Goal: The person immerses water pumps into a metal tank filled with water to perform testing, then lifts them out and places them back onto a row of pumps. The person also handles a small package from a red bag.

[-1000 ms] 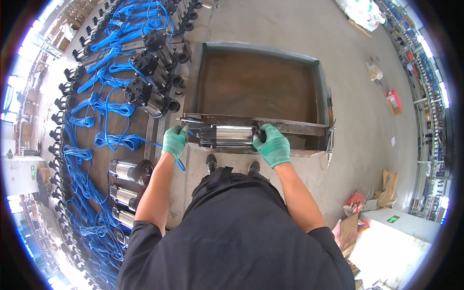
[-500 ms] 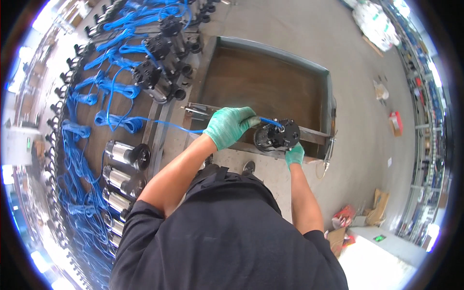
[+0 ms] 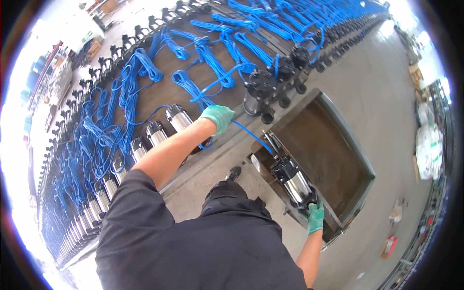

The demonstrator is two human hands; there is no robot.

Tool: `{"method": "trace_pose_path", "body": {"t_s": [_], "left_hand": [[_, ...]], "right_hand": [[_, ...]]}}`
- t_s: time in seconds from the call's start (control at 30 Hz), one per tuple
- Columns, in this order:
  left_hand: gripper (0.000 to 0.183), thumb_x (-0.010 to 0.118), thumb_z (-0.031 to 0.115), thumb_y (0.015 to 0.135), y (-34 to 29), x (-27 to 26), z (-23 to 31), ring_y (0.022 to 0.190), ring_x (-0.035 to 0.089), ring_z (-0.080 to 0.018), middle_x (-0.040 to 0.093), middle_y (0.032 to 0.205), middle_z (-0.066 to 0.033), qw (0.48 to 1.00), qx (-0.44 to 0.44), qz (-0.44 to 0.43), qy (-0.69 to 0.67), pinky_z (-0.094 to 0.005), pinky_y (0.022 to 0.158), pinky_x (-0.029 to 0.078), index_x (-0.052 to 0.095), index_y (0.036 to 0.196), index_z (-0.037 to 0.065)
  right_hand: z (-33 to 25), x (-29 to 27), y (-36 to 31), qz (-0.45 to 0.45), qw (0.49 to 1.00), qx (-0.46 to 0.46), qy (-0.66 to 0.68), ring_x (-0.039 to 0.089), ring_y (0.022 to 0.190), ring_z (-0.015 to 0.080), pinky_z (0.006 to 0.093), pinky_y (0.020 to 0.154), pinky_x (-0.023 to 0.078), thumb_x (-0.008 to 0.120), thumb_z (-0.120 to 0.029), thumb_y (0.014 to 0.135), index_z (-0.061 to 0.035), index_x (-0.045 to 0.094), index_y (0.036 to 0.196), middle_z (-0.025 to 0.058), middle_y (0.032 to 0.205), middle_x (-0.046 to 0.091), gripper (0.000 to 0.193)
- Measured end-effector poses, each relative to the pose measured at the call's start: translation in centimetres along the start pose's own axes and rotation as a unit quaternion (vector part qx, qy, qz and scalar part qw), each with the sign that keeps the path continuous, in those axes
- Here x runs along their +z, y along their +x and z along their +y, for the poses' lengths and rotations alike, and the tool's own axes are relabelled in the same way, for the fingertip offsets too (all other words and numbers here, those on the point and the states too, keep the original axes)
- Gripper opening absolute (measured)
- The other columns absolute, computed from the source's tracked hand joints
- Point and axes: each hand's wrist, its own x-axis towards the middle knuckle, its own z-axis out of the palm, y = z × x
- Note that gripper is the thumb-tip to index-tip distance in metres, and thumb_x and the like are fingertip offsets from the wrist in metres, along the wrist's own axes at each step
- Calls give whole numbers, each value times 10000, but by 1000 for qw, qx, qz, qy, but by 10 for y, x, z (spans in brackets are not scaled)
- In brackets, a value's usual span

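My left hand (image 3: 218,119), in a green glove, is closed at the edge of the workbench. From it a taut blue cable (image 3: 253,136) runs down to the black top of a steel-bodied submersible pump (image 3: 297,187). My right hand (image 3: 315,218), gloved too, grips the pump's black lower end; its fingertips are partly hidden. The pump lies tilted over the near side rail of a grey metal tank (image 3: 369,175) holding brownish water. A bundled coil of blue cable (image 3: 186,83) rests on the bench just beyond my left hand.
Several similar pumps (image 3: 156,134) lie in a row along the bench edge at left. Black-topped pumps (image 3: 259,87) stand upright near the tank. Many blue coils cover the bench (image 3: 159,92). White sacks (image 3: 429,150) and a red box (image 3: 389,247) are on the floor at right.
My view has turned left toward the bench. The pump has swung from upright to lying tilted, showing its steel side. My left hand has moved away from it toward the bench.
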Motion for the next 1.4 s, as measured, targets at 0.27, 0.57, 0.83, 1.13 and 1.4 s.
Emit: {"method": "trace_pose_path", "body": {"t_s": [0.27, 0.57, 0.83, 1.13, 1.4], "left_hand": [[445, 686, 55, 878, 63, 79, -83, 1031, 717, -377, 694, 1218, -183, 997, 18, -59, 52, -462, 818, 585, 630, 1319, 70], [372, 656, 89, 886, 55, 59, -178, 981, 740, -323, 730, 1073, -139, 995, -13, -16, 100, -451, 730, 614, 668, 1251, 156], [356, 630, 71, 909, -3, -3, -259, 950, 708, -374, 737, 1028, -168, 916, -207, 304, -162, -435, 782, 575, 653, 1248, 177], [319, 634, 87, 914, -57, -40, -232, 994, 703, -358, 737, 1093, -147, 890, -166, 362, -220, -419, 845, 559, 680, 1227, 128], [157, 728, 187, 833, -61, -15, -144, 985, 622, -365, 666, 1051, -125, 878, -81, 457, -116, -484, 878, 494, 708, 965, 104]], "right_hand": [[-43, 69, -22, 31, 985, -30, -168, 603, 813, 128, 277, 619, 564, 528, 78, 812, -79, 478, 1469, 48, 1127, 603, 677], [-88, 168, -43, -38, 986, -35, -158, 629, 835, 157, 333, 637, 630, 648, -69, 815, -88, 607, 1204, 48, 1034, 592, 392], [-104, 310, 17, -175, 977, -38, -119, 677, 860, 156, 313, 687, 599, 618, -18, 935, -70, 535, 1235, 52, 1059, 582, 316], [-96, 445, 66, -191, 969, 65, -141, 618, 818, 106, 354, 673, 583, 710, -286, 945, -193, 517, 1151, -21, 985, 604, 298], [-86, 438, 72, -258, 942, 58, -206, 630, 967, 149, 350, 708, 600, 637, -413, 1008, -175, 427, 1405, 38, 1253, 575, 508]]}}
